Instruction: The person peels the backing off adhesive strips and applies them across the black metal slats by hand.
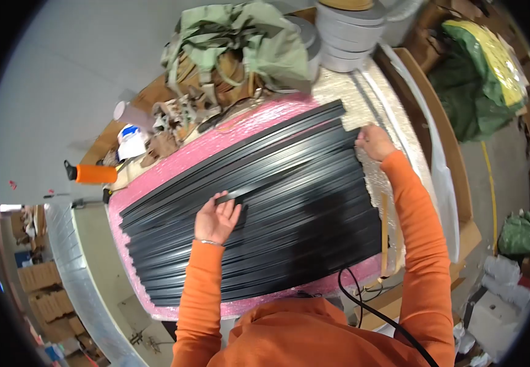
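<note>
Long, narrow black strips [265, 244] lie side by side on pink bubble wrap [173, 161]. My left hand [217, 221] is palm up above them, its curled fingertips at the end of one glossy black strip [259, 188]. That strip slants up to the right; its far part blends into the others. At the right ends of the strips, my right hand [375, 144] is closed, its thumb and fingers pinching a black strip end.
A green bag [234, 43] and several grey rolls [347, 37] stand at the back. An orange bottle [93, 174] lies at the left edge near a pale cup [131, 115]. Cardboard and foam [439, 177] line the right side. A black cable [387, 321] crosses near my body.
</note>
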A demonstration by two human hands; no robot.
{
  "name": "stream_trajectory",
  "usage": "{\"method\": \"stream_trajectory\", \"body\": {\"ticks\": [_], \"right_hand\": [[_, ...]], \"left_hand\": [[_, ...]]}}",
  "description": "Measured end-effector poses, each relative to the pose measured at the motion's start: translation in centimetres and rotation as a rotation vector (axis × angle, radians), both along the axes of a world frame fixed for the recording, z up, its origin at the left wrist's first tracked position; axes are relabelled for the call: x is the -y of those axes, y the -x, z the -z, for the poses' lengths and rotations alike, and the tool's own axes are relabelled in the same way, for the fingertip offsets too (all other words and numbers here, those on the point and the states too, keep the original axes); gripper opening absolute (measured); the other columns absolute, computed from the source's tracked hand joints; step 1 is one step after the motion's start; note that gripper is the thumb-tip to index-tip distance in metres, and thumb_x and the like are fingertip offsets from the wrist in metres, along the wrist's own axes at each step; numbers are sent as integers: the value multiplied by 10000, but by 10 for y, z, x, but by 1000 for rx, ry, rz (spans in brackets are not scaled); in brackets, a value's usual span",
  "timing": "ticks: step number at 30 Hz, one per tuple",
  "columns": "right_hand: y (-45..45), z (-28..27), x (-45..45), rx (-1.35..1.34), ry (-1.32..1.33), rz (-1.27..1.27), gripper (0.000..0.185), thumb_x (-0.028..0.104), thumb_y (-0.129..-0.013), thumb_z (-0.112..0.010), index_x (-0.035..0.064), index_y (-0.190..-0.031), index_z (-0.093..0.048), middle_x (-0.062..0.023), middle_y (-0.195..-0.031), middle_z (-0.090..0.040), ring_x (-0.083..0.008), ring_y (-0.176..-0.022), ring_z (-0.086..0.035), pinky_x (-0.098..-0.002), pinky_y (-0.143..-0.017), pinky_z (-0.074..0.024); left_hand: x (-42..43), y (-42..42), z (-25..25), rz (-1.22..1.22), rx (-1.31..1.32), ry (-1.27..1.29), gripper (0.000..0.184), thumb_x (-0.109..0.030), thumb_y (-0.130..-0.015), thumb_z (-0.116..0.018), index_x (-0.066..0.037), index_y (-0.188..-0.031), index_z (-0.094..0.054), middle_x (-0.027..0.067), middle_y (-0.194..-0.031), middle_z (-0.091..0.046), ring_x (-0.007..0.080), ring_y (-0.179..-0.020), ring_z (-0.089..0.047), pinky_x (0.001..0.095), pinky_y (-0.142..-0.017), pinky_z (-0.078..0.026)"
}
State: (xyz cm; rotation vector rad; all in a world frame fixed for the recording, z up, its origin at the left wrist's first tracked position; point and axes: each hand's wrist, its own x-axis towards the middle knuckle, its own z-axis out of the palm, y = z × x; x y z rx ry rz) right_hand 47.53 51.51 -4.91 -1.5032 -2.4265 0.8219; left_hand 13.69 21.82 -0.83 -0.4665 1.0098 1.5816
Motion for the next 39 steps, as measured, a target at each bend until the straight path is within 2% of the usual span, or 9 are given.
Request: {"method": "stream_trajectory", "body": {"ticks": [4, 16, 20, 23, 25, 27, 28, 30, 39], "right_hand": [[-2, 34, -22, -126, 190, -2, 178, 127, -724, -691, 0, -626, -614, -93, -542, -560, -179, -545, -535, -342, -542, -423], [7, 23, -20, -365, 528, -155, 133, 24, -781, -592, 59, -699, -493, 50, -649, -430, -53, -625, -397, -214, -583, -322], [29, 16, -15, -320, 606, -303, 164, 46, -809, -568, 63, -673, -479, 55, -661, -418, -47, -628, -373, -193, -618, -303], [27, 15, -18, -323, 653, -313, 228, 123, -857, -544, 77, -655, -447, 64, -644, -379, -45, -619, -335, -208, -608, -287], [26, 16, -17, -307, 648, -286, 244, 137, -868, -540, 81, -652, -441, 66, -641, -366, -47, -618, -327, -210, -603, -282], [20, 27, -21, -248, 646, -223, 324, 222, -890, -547, 92, -636, -395, 60, -644, -380, -68, -628, -344, -299, -982, -343], [21, 27, -19, -246, 650, -225, 324, 222, -890, -547, 92, -636, -395, 60, -644, -380, -68, -628, -344, -299, -982, -343], [21, 28, -18, -349, 679, -197, 338, 210, -900, -546, 102, -627, -379, 79, -635, -308, -50, -610, -275, -224, -572, -236], [8, 18, -5, -294, 515, 37, 201, 253, -910, -558, 53, -928, -560, 52, -732, -434, -51, -684, -378, -212, -635, -330]], "left_hand": [[-2, 0, 11, 16, -3, 28, 232, -211, -952, -414, -40, -1008, -561, 122, -1039, -593, 248, -1044, -552, 449, -941, -441], [7, 13, 24, -17, -126, 105, 379, -203, -966, -396, -15, -1295, -389, 120, -1209, -538, 223, -1085, -554, 336, -895, -471], [21, 7, 38, 154, -541, 312, 240, -191, -938, -481, -23, -1099, -539, 97, -1018, -615, 200, -921, -613, 313, -790, -495], [32, 3, 48, 455, -1855, 421, 239, -111, -831, -568, -9, -1047, -557, 117, -987, -578, 309, -962, -554, 404, -812, -446], [31, -1, 51, 529, -1946, 405, 262, -124, -828, -574, -13, -1065, -555, 116, -1027, -564, 304, -1010, -528, 417, -857, -417], [29, -5, 57, 744, -2016, 408, 361, -174, -819, -593, -22, -1142, -537, 125, -1176, -509, 300, -1130, -456, 447, -973, -330], [27, -7, 57, 746, -2013, 412, 361, -174, -819, -593, -22, -1142, -537, 125, -1176, -509, 300, -1130, -456, 447, -973, -330], [23, -12, 57, 756, -2127, 396, 408, -199, -823, -591, -21, -1183, -521, 154, -1293, -454, 320, -1200, -415, 466, -998, -302], [5, -10, 57, 963, -2039, 512, 613, -376, -879, -485, -17, -1358, -350, 171, -1428, -302, 353, -1336, -238, 494, -1036, -223]]}}
